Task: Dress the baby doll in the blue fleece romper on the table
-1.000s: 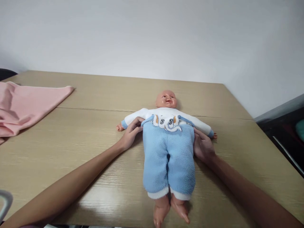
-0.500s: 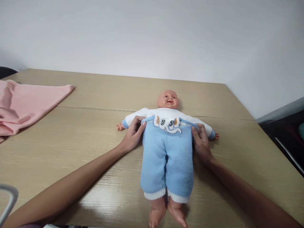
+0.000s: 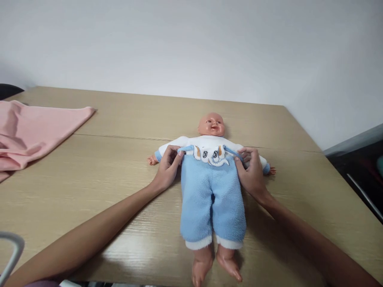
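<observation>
A baby doll (image 3: 211, 124) lies on its back, head away from me and arms spread. It wears a white top with blue cuffs and fleecy blue overalls (image 3: 212, 191) with white leg hems. An elephant face patch (image 3: 212, 154) marks the bib, with a blue strap running out on each side. My left hand (image 3: 170, 167) pinches the overalls' left strap near the waist corner, thumb on top. My right hand (image 3: 250, 169) grips the other strap at the opposite corner. Both bare feet (image 3: 215, 266) of the doll stick out toward me.
The wooden table (image 3: 125, 167) has a seam across it. A pink cloth (image 3: 38, 131) lies rumpled at the left. Part of a white curved object (image 3: 14, 249) shows at the lower left. Behind stands a pale wall (image 3: 191, 48); dark items (image 3: 359, 167) are beyond the right edge.
My right hand has shifted inward and slightly up with its strap. The overalls' legs and the doll's feet have swung slightly right and up. My left hand has barely moved.
</observation>
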`<state>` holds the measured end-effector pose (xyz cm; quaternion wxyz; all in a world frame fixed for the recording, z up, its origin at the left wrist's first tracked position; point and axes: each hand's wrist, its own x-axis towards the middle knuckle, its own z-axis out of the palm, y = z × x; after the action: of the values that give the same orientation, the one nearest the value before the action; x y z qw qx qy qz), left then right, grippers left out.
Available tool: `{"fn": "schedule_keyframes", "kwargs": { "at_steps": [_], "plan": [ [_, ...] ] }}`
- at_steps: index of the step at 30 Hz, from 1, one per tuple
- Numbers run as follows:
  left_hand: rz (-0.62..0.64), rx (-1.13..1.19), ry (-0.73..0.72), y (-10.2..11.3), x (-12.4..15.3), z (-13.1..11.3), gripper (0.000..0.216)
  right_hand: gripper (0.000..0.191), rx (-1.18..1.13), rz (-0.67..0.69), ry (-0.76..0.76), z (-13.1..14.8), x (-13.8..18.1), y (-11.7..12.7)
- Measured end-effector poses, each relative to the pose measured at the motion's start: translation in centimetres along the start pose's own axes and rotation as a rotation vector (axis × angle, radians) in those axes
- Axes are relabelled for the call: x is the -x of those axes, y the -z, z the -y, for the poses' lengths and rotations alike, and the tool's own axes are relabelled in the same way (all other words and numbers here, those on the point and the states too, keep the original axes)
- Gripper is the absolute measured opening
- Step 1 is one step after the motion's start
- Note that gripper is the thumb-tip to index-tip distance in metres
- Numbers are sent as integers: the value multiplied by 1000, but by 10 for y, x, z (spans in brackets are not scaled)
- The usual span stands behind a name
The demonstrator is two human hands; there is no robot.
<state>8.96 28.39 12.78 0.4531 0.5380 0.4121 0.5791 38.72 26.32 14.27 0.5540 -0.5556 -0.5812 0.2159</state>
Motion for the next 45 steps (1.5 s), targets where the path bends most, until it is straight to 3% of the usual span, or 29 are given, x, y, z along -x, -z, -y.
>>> {"fn": "schedule_keyframes", "kwargs": {
  "at_steps": [2, 5, 7, 10, 15, 17, 19, 23, 26, 30, 33, 37, 41, 45],
  "plan": [
    [5, -5, -15, 0, 1, 0, 27, 29, 150, -29, 190, 22, -5, -4],
    [4, -22, -7, 1, 2, 1, 25, 31, 216, 95, 446, 61, -23, -22],
    [4, -55, -14, 1, 2, 2, 25, 24, 241, 269, 567, 82, -43, -45],
    [-9, -95, -43, 1, 3, 2, 24, 17, 318, 609, 625, 99, -79, -92],
    [-45, -97, -72, 1, 6, 2, 23, 37, 469, 1229, 720, 95, -125, -172],
    [-49, -145, -126, 2, 7, 4, 24, 40, 486, 1402, 753, 90, -133, -190],
    [-49, -183, -177, 2, 8, 7, 26, 37, 461, 1485, 777, 86, -135, -197],
    [-14, -169, -242, 3, 8, 14, 19, 21, 400, 1415, 754, 84, -132, -185],
    [26, -176, -336, 4, 8, 15, 12, 26, 231, 1275, 664, 82, -129, -167],
    [67, -287, -563, 7, 11, 10, 11, 30, 12, 1078, 523, 74, -127, -144],
    [25, -390, -731, 10, 15, 10, 17, 27, -105, 998, 443, 69, -125, -129],
    [-94, -475, -825, 15, 17, 20, 23, 28, -76, 1000, 563, 66, -117, -115],
    [-95, -368, -788, 16, 14, 28, 24, 35, 1, 969, 675, 67, -112, -106],
    [-96, -319, -778, 13, 11, 30, 18, 28, 21, 903, 702, 75, -107, -90]
  ]
}}
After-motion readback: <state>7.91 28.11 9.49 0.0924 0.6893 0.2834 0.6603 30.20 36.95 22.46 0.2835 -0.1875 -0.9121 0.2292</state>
